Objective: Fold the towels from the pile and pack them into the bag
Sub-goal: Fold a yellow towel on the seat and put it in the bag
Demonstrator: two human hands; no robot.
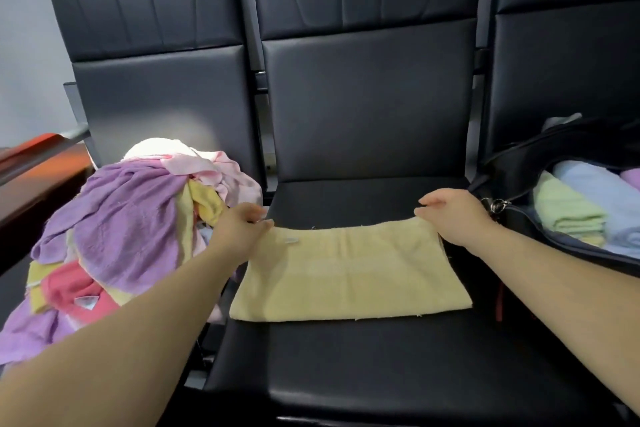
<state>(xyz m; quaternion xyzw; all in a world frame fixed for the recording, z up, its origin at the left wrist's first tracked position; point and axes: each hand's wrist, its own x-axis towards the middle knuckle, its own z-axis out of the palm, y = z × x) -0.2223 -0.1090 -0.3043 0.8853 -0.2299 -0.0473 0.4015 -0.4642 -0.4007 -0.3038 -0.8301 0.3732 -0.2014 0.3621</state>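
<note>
On mid seat (381, 374), L hand (239, 227) & R hand (453, 217) fingers pinch yellow towel (346, 274) far corners.

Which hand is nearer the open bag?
Right. The right hand pinches the yellow towel just beside the bag; the left hand pinches its opposite corner, by the pile.

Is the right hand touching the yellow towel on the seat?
Touching. The head view shows the right hand pinching the far right corner of the yellow towel; no gap shows between them.
</note>
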